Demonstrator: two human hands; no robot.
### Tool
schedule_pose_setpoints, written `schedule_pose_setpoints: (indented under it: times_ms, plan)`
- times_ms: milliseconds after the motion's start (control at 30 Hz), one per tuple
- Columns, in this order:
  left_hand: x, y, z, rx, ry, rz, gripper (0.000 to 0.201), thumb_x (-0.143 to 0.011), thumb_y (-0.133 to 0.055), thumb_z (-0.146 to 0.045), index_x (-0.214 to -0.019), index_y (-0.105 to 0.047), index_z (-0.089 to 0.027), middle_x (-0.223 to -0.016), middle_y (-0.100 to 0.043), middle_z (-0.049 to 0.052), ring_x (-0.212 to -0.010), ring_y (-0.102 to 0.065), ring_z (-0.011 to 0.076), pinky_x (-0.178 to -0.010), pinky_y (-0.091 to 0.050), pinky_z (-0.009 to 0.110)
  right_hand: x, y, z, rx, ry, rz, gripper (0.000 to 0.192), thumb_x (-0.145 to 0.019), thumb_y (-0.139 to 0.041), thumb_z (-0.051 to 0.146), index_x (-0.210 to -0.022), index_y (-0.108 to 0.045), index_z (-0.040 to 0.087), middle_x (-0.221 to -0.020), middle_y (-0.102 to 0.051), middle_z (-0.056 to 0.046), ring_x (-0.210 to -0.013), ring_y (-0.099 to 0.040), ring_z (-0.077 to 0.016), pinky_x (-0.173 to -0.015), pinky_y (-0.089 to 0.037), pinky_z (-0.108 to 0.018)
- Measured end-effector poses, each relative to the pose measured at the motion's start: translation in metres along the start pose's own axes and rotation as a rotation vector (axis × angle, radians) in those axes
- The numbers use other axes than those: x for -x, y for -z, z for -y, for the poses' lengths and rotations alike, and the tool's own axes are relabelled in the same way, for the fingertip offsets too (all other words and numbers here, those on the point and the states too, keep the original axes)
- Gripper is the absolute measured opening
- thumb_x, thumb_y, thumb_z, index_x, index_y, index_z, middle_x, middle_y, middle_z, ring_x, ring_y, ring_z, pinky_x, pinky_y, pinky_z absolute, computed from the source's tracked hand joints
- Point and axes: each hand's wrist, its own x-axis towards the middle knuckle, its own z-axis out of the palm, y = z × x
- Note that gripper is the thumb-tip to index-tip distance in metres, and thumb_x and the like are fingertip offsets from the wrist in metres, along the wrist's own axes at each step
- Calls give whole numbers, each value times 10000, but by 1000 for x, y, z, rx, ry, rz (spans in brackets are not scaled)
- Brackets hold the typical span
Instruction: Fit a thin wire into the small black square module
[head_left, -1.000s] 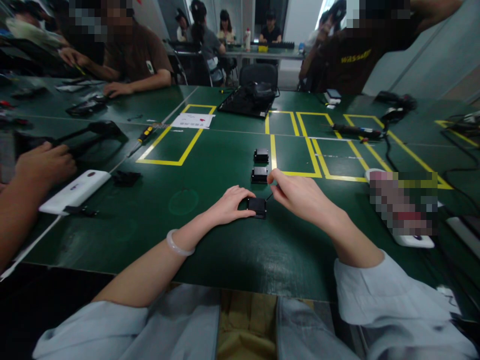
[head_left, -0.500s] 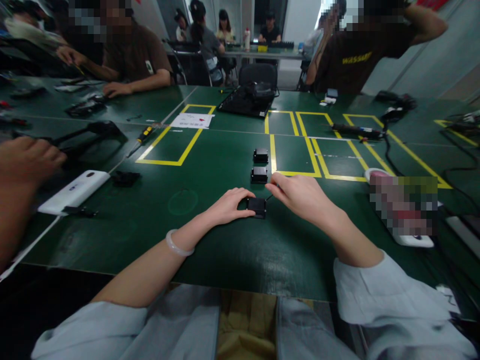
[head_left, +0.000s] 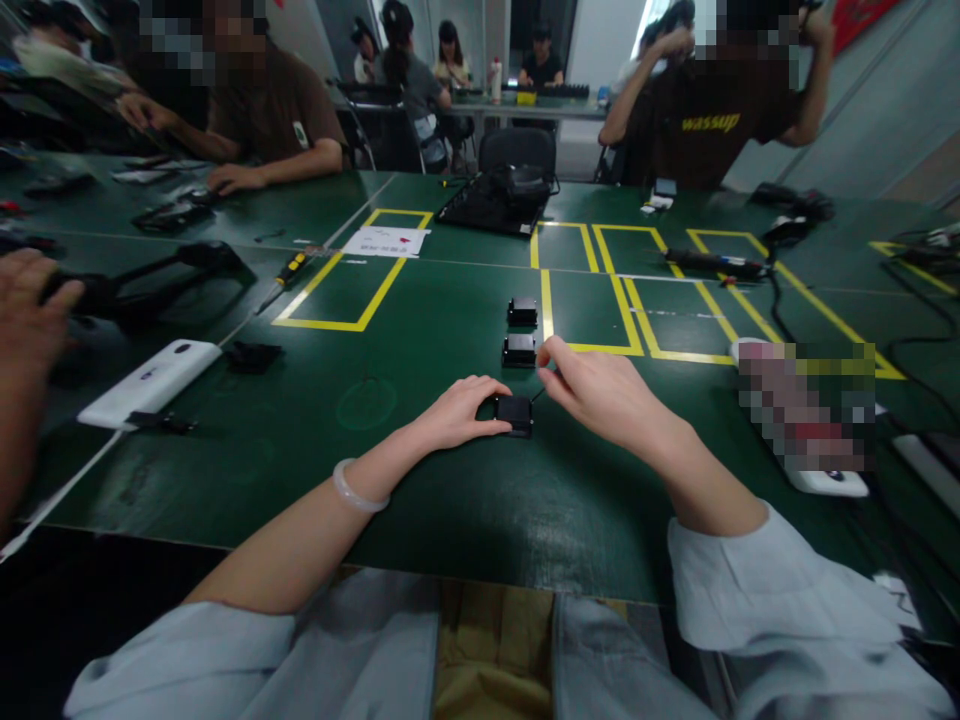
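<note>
A small black block [head_left: 514, 413], perhaps a servo motor, lies on the green table in front of me. My left hand [head_left: 466, 412] grips its left side between thumb and fingers. From the block's upper right corner a thin dark strand [head_left: 538, 395] runs toward my right hand [head_left: 581, 375], whose thumb and forefinger are pinched together. Whether that strand is a cable or a slim tool I cannot tell. Just beyond stand two more black blocks of like shape, a nearer one [head_left: 519, 350] and a farther one [head_left: 522, 311], both apart from my hands.
A screwdriver [head_left: 283, 277] and a white power bank-like case [head_left: 150, 384] lie to the left, near a co-worker's hand [head_left: 34, 310]. On the right are a partly blurred white device [head_left: 847, 482] and a black electric screwdriver-like tool [head_left: 716, 263]. Yellow tape outlines [head_left: 364, 322] mark the table.
My hands and the block stay almost in place. At the left, the co-worker's hand has shifted left to a black part. The person at the back right has moved their arms.
</note>
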Motion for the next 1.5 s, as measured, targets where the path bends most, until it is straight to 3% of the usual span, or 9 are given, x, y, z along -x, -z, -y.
schedule_pose_setpoints:
  times_ms: [167, 433, 667, 1000, 1233, 1500]
  plan:
    - [0, 0, -1, 0, 5, 1, 385, -858, -631, -485, -1133, -577, -221, -1095, -625, 47, -1014, -565, 237, -860, -427, 348, -2, -1, 0, 83, -35, 33, 295, -988, -310, 366, -1066, -533, 189, -763, -691, -54, -639, -607, -185, -532, -221, -268]
    - [0, 1, -1, 4, 6, 3, 397, -856, -628, -498, -1134, -576, -220, -1098, -625, 48, -1015, -563, 239, -861, -425, 349, 0, -1, -2, -28, 8, -7, 251, -942, -348, 251, -1145, -480, 188, -853, -696, -47, -653, -590, -161, -550, -248, -265]
    - [0, 1, -1, 20, 11, 13, 391, -855, -621, -496, -1134, -580, -225, -1098, -627, 52, -1022, -563, 247, -867, -431, 358, -2, -3, -2, 28, -28, 7, 275, -980, -325, 387, -1070, -510, 203, -780, -682, -40, -630, -591, -171, -538, -232, -270]
    - [0, 1, -1, 15, 6, 11, 404, -857, -622, -502, -1142, -573, -220, -1094, -621, 54, -1015, -561, 242, -865, -435, 354, 0, -5, -4, -24, 10, -38, 230, -928, -367, 252, -1116, -484, 189, -894, -687, -46, -669, -586, -157, -544, -254, -267]
    - [0, 1, -2, 32, 20, 20, 387, -855, -617, -494, -1129, -576, -223, -1099, -625, 54, -1018, -561, 247, -873, -437, 362, -2, 0, 1, 41, -45, 14, 302, -984, -324, 395, -1041, -536, 188, -809, -697, -58, -677, -617, -183, -550, -247, -275]
    - [0, 1, -1, 23, 20, 19, 385, -856, -630, -481, -1138, -572, -225, -1091, -622, 59, -1016, -562, 247, -875, -438, 366, -2, -5, -4, 27, -5, -5, 238, -965, -336, 288, -1092, -514, 195, -853, -691, -42, -668, -608, -168, -532, -233, -267]
